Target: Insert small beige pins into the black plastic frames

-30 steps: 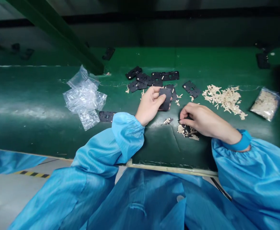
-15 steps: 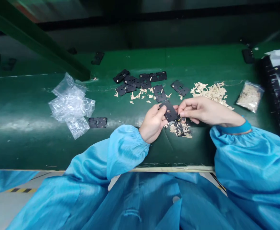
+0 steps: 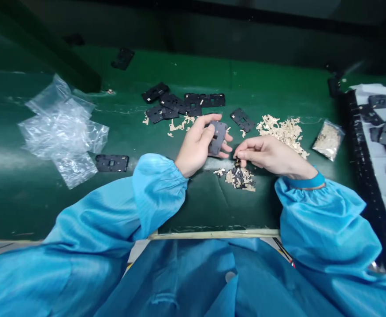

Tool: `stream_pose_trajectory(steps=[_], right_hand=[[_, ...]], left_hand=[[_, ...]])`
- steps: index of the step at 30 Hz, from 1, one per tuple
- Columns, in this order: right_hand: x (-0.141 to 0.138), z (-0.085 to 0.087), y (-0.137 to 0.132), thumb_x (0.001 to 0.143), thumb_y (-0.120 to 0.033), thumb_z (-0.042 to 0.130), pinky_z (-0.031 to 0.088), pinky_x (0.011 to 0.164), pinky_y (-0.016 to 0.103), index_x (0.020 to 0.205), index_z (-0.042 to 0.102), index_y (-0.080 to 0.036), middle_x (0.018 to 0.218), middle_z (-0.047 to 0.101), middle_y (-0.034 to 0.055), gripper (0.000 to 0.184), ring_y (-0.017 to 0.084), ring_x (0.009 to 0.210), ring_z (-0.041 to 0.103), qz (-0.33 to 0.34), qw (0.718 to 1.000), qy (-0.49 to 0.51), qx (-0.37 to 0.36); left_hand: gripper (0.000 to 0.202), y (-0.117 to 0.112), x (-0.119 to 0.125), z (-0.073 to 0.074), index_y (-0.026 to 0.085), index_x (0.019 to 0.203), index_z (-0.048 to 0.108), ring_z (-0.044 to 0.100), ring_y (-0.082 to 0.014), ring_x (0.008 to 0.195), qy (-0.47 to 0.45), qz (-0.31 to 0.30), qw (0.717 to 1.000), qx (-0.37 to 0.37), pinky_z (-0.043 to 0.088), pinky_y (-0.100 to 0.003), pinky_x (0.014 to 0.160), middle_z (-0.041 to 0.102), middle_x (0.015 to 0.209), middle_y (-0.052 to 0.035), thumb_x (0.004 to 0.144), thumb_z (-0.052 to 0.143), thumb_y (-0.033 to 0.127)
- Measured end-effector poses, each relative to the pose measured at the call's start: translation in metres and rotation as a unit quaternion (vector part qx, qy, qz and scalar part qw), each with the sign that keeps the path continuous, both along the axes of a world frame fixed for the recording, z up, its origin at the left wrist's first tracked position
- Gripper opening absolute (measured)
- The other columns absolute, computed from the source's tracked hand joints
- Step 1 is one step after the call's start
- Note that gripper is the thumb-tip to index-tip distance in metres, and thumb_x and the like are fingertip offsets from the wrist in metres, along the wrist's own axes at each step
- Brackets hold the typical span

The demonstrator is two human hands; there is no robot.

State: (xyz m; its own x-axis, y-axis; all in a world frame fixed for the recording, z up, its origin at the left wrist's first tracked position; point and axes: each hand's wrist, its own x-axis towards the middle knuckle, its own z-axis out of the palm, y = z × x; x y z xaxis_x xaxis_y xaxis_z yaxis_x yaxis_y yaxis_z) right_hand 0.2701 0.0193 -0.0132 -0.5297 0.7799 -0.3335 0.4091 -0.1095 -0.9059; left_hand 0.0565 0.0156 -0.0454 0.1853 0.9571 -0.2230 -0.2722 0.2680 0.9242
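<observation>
My left hand (image 3: 196,143) holds a flat black plastic plate (image 3: 218,138) with cut-outs, thumb on its face and the other fingers behind it. To the right, my right hand (image 3: 265,154) has thumb and forefinger pinched together over a small pile of black and cream pieces (image 3: 241,177). Something small and dark shows just under those fingertips; whether it is held or lies on the pile is unclear. Beyond my hands lie several similar black plates (image 3: 173,103), with loose cream pieces (image 3: 179,125) in front of them. A single plate (image 3: 242,119) rests farther right.
Clear plastic bags (image 3: 64,132) lie in a heap at left, beside another black plate (image 3: 112,163). A large cream-piece pile (image 3: 283,132) and a filled clear bag (image 3: 328,140) are at right. A black-edged tray (image 3: 365,176) with plates borders the right side of the green table (image 3: 206,211).
My left hand has drawn left, away from my right hand, turning the black plate more upright. The right hand stays pinched near the small pile. The whole view has shifted somewhat.
</observation>
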Motion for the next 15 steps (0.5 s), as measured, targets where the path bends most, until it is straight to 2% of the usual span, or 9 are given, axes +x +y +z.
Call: stream_pose_trajectory(steps=[3,6,8,11,15], right_hand=[[-0.003,0.001,-0.001,0.091,-0.046,0.069,0.026,0.038,0.023,0.089,0.075,-0.018,0.072,0.077,0.0031,0.029,0.005,0.039,0.039,-0.016,0.999,0.007,-0.037],[-0.005,0.003,-0.002,0.091,-0.047,0.071,0.023,0.038,0.023,0.084,0.075,-0.017,0.063,0.073,0.0028,0.031,0.005,0.038,0.037,-0.043,0.998,0.001,-0.034],[-0.005,0.004,-0.002,0.090,-0.046,0.073,0.023,0.039,0.023,0.081,0.076,-0.016,0.052,0.066,0.0003,0.031,0.006,0.039,0.038,-0.061,0.998,-0.003,-0.013],[-0.005,0.008,-0.003,0.088,-0.046,0.076,0.024,0.042,0.023,0.084,0.078,-0.015,0.047,0.058,-0.0022,0.031,0.006,0.041,0.040,-0.078,0.997,0.003,-0.001],[-0.001,0.012,-0.003,0.084,-0.048,0.079,0.031,0.042,0.022,0.085,0.077,-0.015,0.064,0.069,0.0022,0.033,0.006,0.045,0.046,-0.091,0.994,0.046,-0.028]], left_hand=[[0.034,-0.001,0.001,0.000,0.021,0.127,0.052,0.071,-0.0153,0.063,0.033,-0.026,0.999,0.013,0.056,-0.026,0.052,0.075,0.104,-0.0084,0.101,0.054,0.043],[0.034,-0.003,0.001,-0.002,0.019,0.122,0.054,0.065,-0.0118,0.057,0.072,-0.033,0.996,0.044,0.050,-0.023,0.047,0.076,0.103,-0.0090,0.101,0.052,0.046],[0.035,-0.005,0.000,-0.002,0.021,0.127,0.053,0.062,-0.0108,0.057,0.101,-0.037,0.992,0.072,0.047,-0.022,0.048,0.076,0.101,-0.0071,0.101,0.052,0.044],[0.037,-0.010,-0.003,0.000,0.023,0.132,0.054,0.064,-0.0134,0.069,0.194,-0.061,0.971,0.126,0.051,-0.025,0.061,0.075,0.100,-0.0043,0.097,0.058,0.034],[0.030,-0.014,-0.004,0.008,0.022,0.116,0.064,0.068,-0.0202,0.095,0.363,-0.123,0.902,0.201,0.052,-0.031,0.084,0.074,0.107,-0.0020,0.087,0.070,0.029]])
